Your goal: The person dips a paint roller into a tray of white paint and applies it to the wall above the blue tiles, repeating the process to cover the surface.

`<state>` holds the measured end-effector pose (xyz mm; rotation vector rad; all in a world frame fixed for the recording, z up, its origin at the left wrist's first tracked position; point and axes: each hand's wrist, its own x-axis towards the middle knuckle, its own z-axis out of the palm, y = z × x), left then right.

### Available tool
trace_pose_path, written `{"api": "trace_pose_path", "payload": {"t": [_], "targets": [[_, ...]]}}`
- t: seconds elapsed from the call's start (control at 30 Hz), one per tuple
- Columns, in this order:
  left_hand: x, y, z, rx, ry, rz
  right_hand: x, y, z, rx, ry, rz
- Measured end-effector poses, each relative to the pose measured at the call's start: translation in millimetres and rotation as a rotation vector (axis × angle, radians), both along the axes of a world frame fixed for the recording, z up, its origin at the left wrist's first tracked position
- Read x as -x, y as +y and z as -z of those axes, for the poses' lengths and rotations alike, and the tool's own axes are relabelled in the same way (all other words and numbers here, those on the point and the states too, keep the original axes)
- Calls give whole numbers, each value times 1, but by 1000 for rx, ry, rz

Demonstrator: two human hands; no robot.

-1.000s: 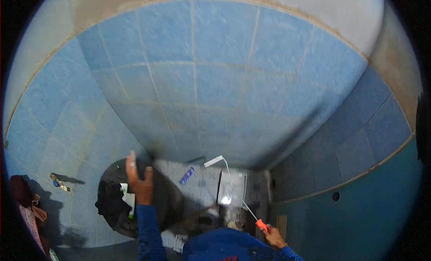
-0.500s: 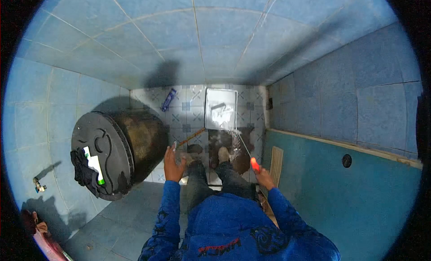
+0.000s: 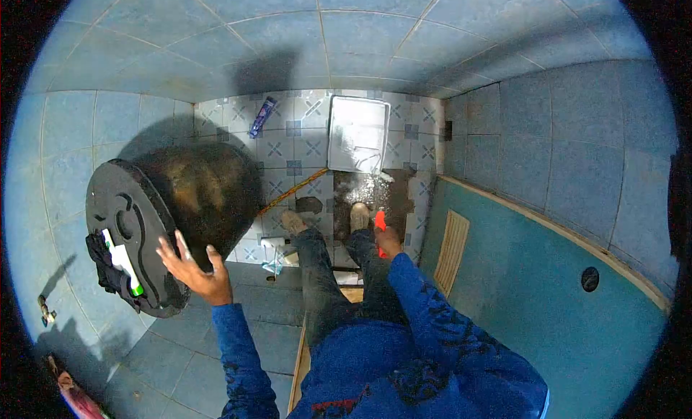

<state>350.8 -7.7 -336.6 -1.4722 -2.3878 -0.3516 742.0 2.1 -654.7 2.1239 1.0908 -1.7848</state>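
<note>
My right hand [image 3: 389, 242] is wrapped around the orange handle of a paint roller [image 3: 380, 220]. The handle points away from me, toward a tray [image 3: 331, 134] with white paint in it. White splatter covers the dark floor patch [image 3: 350, 185] just below the tray. My left hand [image 3: 202, 277] is open, fingers spread and smeared with white. In this view it overlaps the edge of the dark drum's lid [image 3: 148, 242]. On that lid rest a black cloth [image 3: 103, 262] and a white and green packet [image 3: 124, 264].
A purple packet [image 3: 263, 117] lies on the patterned floor tiles. A thin yellowish stick [image 3: 294, 192] runs between drum and tray. White and pale blue items [image 3: 273, 257] lie by my left shoe [image 3: 293, 222]. On the right stand a teal panel [image 3: 533, 267] and a slatted strip [image 3: 453, 252]; a tap [image 3: 47, 314] is at left.
My left hand has moved left toward the drum lid, its fingers spreading. My right hand has shifted left and away from me with the roller handle, now more upright in view. The camera view has shifted.
</note>
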Motion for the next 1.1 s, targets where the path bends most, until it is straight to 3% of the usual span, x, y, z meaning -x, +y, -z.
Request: {"api": "trace_pose_path", "payload": {"t": [0.13,0.17,0.23,0.3,0.43,0.5,0.57,0.73,0.83,0.87,1.0,1.07,1.1], "targets": [[18,-6,12,-22,42,-36,32,18,-16,-106,-93,40],[20,-7,14,-18,41,-37,33,10,17,-213,-63,110],[23,-12,18,16,13,-97,33,14,33,-315,-36,178],[26,-16,21,33,19,-87,35,41,21,-203,-45,59],[28,-16,27,86,73,-100,38,48,63,-180,-117,141],[28,-15,27,89,88,-98,34,48,96,-379,-283,-318],[27,-15,26,89,83,-95,31,54,103,-376,-248,-334],[28,-16,28,84,84,-82,46,78,51,-507,-202,-364],[29,-15,28,73,88,-74,50,86,54,-214,-186,-175],[28,-15,28,68,86,-78,49,87,57,-223,-197,-189],[29,-15,29,71,87,-88,27,67,126,-490,-242,-537],[28,-14,27,86,78,-98,17,49,140,-607,-210,-522],[27,-13,27,81,77,-100,22,42,127,-636,-143,-359]]}}
